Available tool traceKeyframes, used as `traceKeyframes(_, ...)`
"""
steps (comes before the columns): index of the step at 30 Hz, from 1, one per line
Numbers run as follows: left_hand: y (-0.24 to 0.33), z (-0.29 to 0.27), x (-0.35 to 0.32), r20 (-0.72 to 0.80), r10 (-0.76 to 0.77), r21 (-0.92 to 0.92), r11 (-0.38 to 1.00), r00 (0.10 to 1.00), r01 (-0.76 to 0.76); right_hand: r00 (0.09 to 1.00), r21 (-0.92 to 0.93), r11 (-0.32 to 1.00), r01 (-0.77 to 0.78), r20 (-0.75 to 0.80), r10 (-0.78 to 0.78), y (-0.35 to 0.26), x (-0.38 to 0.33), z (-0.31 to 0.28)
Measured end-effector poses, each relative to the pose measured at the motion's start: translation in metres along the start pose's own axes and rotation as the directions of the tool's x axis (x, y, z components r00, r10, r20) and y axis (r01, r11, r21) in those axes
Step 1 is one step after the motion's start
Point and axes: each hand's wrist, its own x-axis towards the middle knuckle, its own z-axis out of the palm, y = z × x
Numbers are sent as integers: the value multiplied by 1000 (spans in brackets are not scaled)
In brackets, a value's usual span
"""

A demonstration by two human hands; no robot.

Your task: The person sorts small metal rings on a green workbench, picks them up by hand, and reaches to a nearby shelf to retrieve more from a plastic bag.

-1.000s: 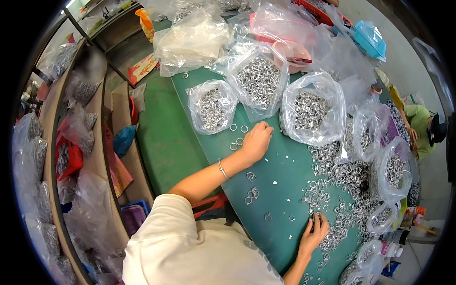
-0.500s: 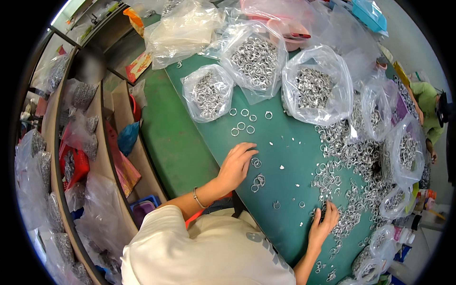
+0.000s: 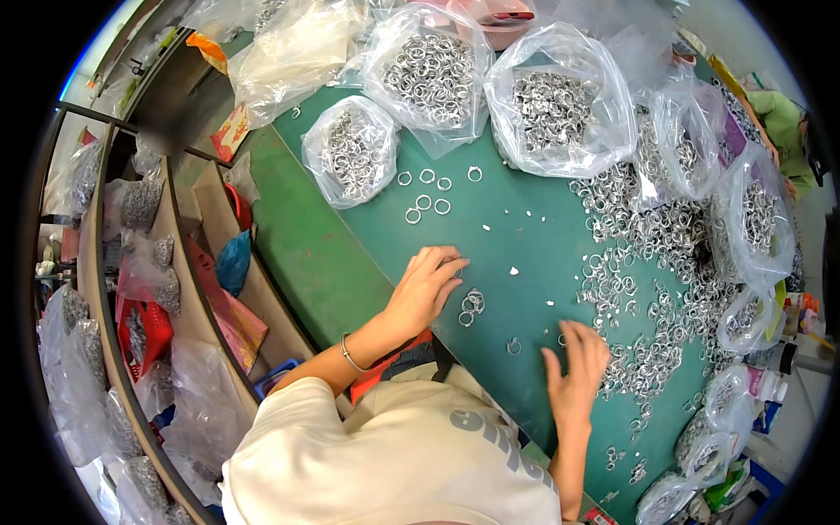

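Note:
My left hand point(image 3: 429, 284) is near the table's left edge, its fingers curled over a metal ring point(image 3: 458, 272) partly hidden by the fingertips. Just below lies a small cluster of rings point(image 3: 472, 305). Further right, my right hand point(image 3: 577, 372) is over the table with thumb and fingers apart, holding nothing I can see. A single ring point(image 3: 514, 346) lies between the hands. Beyond my left hand, several rings point(image 3: 424, 202) are laid out separately. A wide heap of loose silver rings point(image 3: 647, 350) spreads just right of my right hand.
Clear plastic bags filled with metal parts, including a small bag point(image 3: 350, 153) and a larger one point(image 3: 560, 114), stand along the green table's point(image 3: 525, 236) far side. Small white bits point(image 3: 514, 271) dot the surface. Shelves point(image 3: 188, 289) with bags stand left. Another person's green sleeve point(image 3: 783, 131) shows right.
My left hand has curled its fingers over the ring beside it. My right hand has shifted left off the heap's edge, and the whole view has moved slightly.

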Motion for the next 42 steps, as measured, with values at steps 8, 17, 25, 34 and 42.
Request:
traceKeyframes(8,9,-4,-23,-69,-90,-222,972,994,72,970,154,965,211,91,-227,-50,44,53)
traceKeyframes(17,32,8,-26,244,70,-4,997,967,-71,996,253,967,-11,-87,34,-14,11,14)
traceKeyframes(25,26,26,-30,165,134,-142,984,977,-111,998,135,989,-56,-20,59,-8,-16,29)
traceKeyframes(34,54,23,-18,141,96,27,994,985,-101,999,153,988,21,-30,-17,-22,-10,41)
traceKeyframes(42,86,53,-26,420,343,-225,936,840,-270,975,241,961,-137,-139,174,17,-70,-2)
